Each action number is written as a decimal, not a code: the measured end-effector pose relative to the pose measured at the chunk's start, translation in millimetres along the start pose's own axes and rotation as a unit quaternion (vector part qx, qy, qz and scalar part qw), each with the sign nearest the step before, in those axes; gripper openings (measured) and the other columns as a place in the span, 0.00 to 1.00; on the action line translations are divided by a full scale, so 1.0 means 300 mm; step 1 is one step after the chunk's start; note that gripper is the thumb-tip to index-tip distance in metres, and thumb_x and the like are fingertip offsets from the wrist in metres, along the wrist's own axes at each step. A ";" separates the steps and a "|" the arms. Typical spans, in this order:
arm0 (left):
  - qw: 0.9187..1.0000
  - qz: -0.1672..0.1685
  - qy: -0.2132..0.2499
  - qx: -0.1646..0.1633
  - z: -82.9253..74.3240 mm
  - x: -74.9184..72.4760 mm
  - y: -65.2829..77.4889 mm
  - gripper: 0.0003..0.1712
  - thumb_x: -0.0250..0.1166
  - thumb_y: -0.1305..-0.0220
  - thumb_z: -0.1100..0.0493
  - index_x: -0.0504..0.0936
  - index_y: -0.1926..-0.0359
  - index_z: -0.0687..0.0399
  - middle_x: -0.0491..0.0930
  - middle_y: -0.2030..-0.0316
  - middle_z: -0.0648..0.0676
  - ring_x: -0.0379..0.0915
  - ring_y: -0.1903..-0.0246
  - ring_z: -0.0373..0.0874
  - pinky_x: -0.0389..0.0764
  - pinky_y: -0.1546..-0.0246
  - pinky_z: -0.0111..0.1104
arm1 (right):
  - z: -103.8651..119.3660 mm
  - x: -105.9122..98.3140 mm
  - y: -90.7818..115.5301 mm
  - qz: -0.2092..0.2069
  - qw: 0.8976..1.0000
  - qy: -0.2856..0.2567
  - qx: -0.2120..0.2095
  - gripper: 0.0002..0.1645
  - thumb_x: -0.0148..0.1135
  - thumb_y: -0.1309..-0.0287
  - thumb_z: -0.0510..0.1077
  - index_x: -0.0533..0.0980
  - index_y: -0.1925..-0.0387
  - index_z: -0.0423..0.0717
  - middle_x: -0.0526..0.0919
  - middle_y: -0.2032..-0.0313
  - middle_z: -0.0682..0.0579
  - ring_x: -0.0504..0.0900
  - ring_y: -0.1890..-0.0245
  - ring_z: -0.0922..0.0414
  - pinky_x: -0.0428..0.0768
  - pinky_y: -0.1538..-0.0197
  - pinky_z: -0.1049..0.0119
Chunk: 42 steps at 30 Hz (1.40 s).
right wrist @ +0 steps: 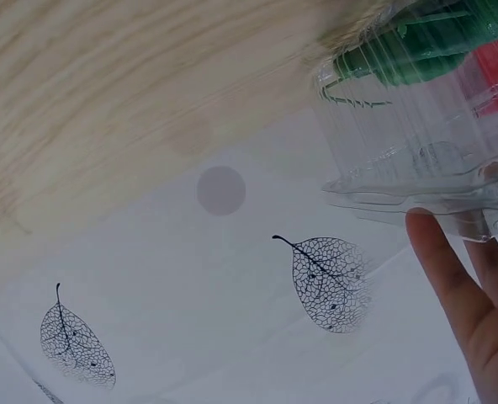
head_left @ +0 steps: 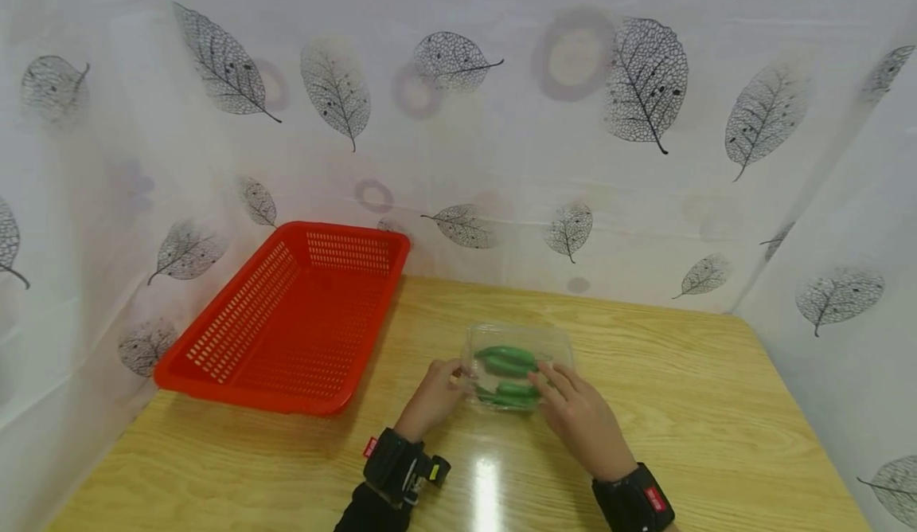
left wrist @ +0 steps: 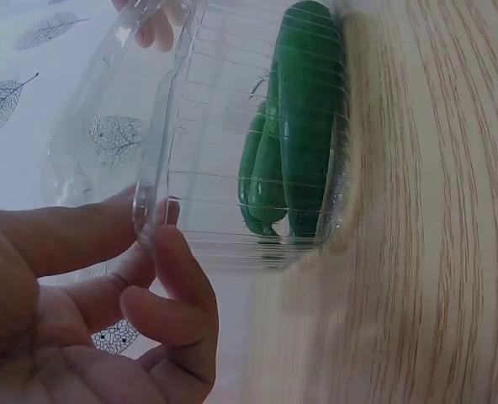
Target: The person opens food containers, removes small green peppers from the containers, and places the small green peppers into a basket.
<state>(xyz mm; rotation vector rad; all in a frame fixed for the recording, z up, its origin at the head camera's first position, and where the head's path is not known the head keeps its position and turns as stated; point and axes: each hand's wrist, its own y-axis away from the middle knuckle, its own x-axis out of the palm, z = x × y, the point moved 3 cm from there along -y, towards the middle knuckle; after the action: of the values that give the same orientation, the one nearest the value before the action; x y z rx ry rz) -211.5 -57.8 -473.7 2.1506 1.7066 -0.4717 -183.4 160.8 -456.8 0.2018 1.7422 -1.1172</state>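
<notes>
A clear plastic clamshell box (head_left: 555,341) stands on the table, holding several long green peppers (left wrist: 304,118) that show through its ribbed walls. At the box's near left corner my left hand (head_left: 437,393) pinches the rim between thumb and fingers. The fingers of my right hand (head_left: 576,416) lie fairly straight over the right side of the box top, and in the right wrist view a fingertip touches the lid edge (right wrist: 375,200). The lid lies over the box; whether its rim is fastened all round I cannot tell.
A red plastic basket (head_left: 351,393) with slotted walls stands on the left of the wooden table (head_left: 680,404). Behind and beside the table hangs a white curtain (head_left: 501,158) with a leaf print.
</notes>
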 end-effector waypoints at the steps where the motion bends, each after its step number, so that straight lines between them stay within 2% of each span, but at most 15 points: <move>1: 1.000 -0.003 0.000 -0.002 0.001 -0.002 0.000 0.06 0.61 0.39 0.63 0.80 0.62 0.59 0.69 0.58 0.61 0.66 0.61 0.46 0.69 0.67 0.31 | 0.004 -0.002 0.000 -0.001 1.000 0.000 -0.002 0.39 0.79 0.71 0.39 0.77 0.49 0.45 0.80 0.49 0.43 0.79 0.51 0.46 0.80 0.54 0.57; 8: 1.000 -0.001 0.004 0.017 0.004 -0.007 -0.007 0.08 0.55 0.35 0.65 0.80 0.61 0.63 0.77 0.65 0.57 0.70 0.65 0.43 0.73 0.68 0.30 | 0.024 -0.017 -0.004 0.010 1.000 0.002 0.004 0.38 0.80 0.73 0.40 0.78 0.50 0.44 0.81 0.50 0.43 0.80 0.51 0.46 0.81 0.54 0.61; 13: 1.000 0.004 0.015 0.020 0.005 -0.006 -0.007 0.09 0.54 0.34 0.65 0.79 0.60 0.65 0.77 0.65 0.57 0.71 0.66 0.42 0.73 0.68 0.29 | 0.028 -0.023 -0.002 0.034 0.999 0.001 0.018 0.38 0.79 0.71 0.38 0.78 0.49 0.43 0.80 0.48 0.43 0.79 0.49 0.45 0.82 0.59 0.65; 21: 0.999 0.008 0.031 0.020 0.000 -0.010 -0.002 0.09 0.54 0.34 0.65 0.78 0.60 0.67 0.78 0.65 0.60 0.73 0.67 0.41 0.73 0.69 0.27 | 0.034 -0.027 -0.005 0.043 0.999 0.005 0.021 0.37 0.78 0.69 0.36 0.77 0.49 0.43 0.80 0.48 0.42 0.79 0.49 0.45 0.81 0.62 0.66; 31: 1.000 0.009 0.024 0.004 0.000 -0.005 -0.005 0.07 0.57 0.36 0.65 0.79 0.60 0.64 0.77 0.66 0.56 0.70 0.67 0.40 0.72 0.69 0.28 | 0.036 -0.036 -0.005 0.062 0.998 0.010 0.029 0.41 0.77 0.73 0.32 0.76 0.47 0.43 0.78 0.46 0.42 0.78 0.48 0.45 0.81 0.66 0.68; 36: 1.000 0.008 0.019 0.008 -0.004 -0.006 -0.004 0.06 0.57 0.36 0.66 0.79 0.61 0.64 0.77 0.66 0.57 0.70 0.67 0.41 0.72 0.69 0.28 | 0.036 -0.039 -0.006 0.063 0.998 0.008 0.030 0.42 0.76 0.74 0.28 0.76 0.47 0.44 0.78 0.46 0.42 0.78 0.47 0.45 0.80 0.68 0.69; 39: 1.000 0.008 0.016 0.011 -0.004 -0.007 -0.003 0.07 0.56 0.36 0.66 0.79 0.61 0.64 0.77 0.66 0.57 0.70 0.67 0.41 0.72 0.69 0.28 | 0.036 -0.040 -0.007 0.065 0.997 0.008 0.028 0.41 0.75 0.73 0.27 0.76 0.47 0.44 0.78 0.46 0.42 0.78 0.47 0.45 0.80 0.68 0.69; 42: 1.000 0.009 0.015 0.008 -0.006 -0.008 -0.002 0.07 0.56 0.36 0.66 0.79 0.60 0.64 0.76 0.67 0.56 0.69 0.68 0.41 0.71 0.69 0.28 | 0.035 -0.043 -0.006 0.071 0.997 0.007 0.032 0.41 0.73 0.71 0.25 0.76 0.47 0.45 0.78 0.45 0.43 0.77 0.46 0.45 0.81 0.63 0.68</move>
<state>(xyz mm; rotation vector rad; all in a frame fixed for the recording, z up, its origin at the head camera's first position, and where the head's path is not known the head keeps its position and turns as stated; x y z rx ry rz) -212.7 -58.9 -471.1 2.1940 1.7036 -0.4521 -171.4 156.3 -446.0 0.3684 1.6772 -1.0701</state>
